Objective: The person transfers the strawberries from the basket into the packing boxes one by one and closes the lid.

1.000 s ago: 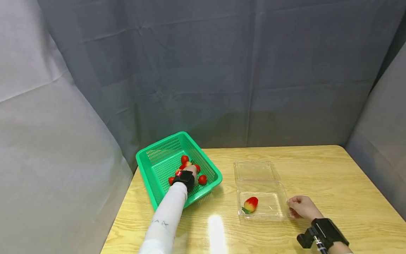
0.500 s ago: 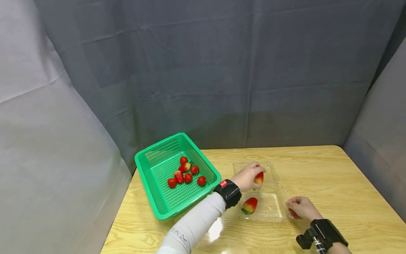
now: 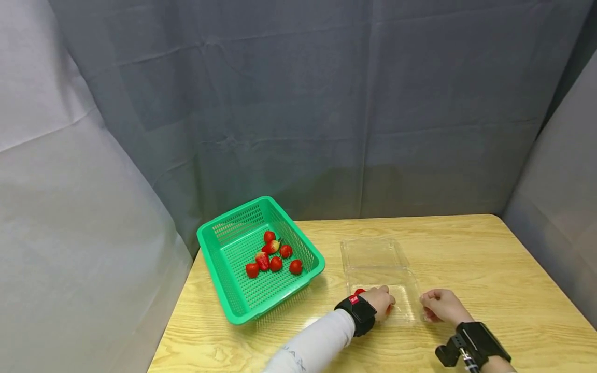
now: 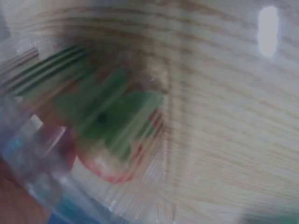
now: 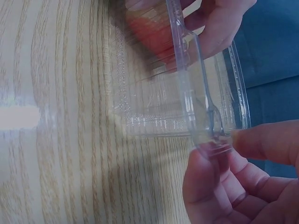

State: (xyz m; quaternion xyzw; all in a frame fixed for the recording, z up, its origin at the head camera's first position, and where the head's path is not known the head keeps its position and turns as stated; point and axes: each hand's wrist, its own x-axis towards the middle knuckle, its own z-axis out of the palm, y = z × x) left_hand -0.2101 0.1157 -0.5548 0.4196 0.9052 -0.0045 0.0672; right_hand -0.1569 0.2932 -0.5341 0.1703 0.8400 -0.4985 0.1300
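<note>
My left hand (image 3: pixel 380 300) is inside the near half of a clear plastic hinged container (image 3: pixel 408 295), its fingers round a strawberry (image 5: pixel 152 35) low in the tray. Mostly hidden behind the left wrist, another strawberry (image 3: pixel 360 291) shows a bit of red. Through the clear wall, the left wrist view gives a blurred look at a leafy strawberry (image 4: pixel 114 126). At the container's right edge, my right hand (image 3: pixel 445 305) pinches the plastic rim between thumb and fingers. The lid (image 3: pixel 373 254) lies folded back, away from me.
A green perforated basket (image 3: pixel 219 280) stands on the left of the wooden table (image 3: pixel 485 259), with several strawberries (image 3: pixel 263 260) on its floor. Grey cloth (image 3: pixel 298 114) hangs behind the table, and paler cloth hangs at both sides.
My left hand has taken a strawberry out of the green basket, carried it right over the container, and come down into the near tray. The right hand has stayed at the rim.
</note>
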